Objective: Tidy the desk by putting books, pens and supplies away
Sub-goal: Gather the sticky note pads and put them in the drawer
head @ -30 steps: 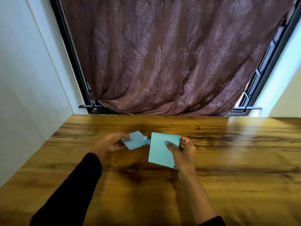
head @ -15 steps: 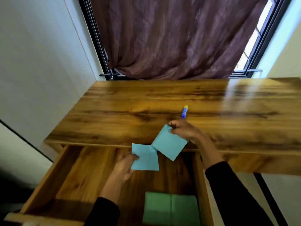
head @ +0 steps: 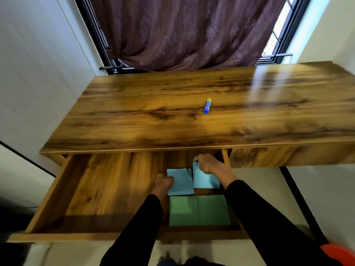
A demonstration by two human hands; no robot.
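Note:
Both hands are inside the open wooden drawer [head: 57,191] under the desk top. My left hand [head: 163,184] grips the left edge of a light blue sheet of paper [head: 181,182]. My right hand [head: 206,163] pinches the top corner of a second light blue sheet [head: 204,181], which lies beside the first near the drawer's right wall. Two green sheets [head: 198,210] lie flat side by side on the drawer floor just in front of the blue ones. A blue marker with a yellow cap [head: 207,106] lies on the desk [head: 134,112].
The drawer's left half holds nothing. A brown curtain [head: 184,31] hangs over the window behind the desk, and a white wall [head: 38,64] borders the desk's left side. An orange object [head: 336,254] shows at the bottom right on the floor.
Both hands carried the blue sheets from above the desk top down into the open drawer. The view tilted down, showing the drawer, the green sheets and the marker.

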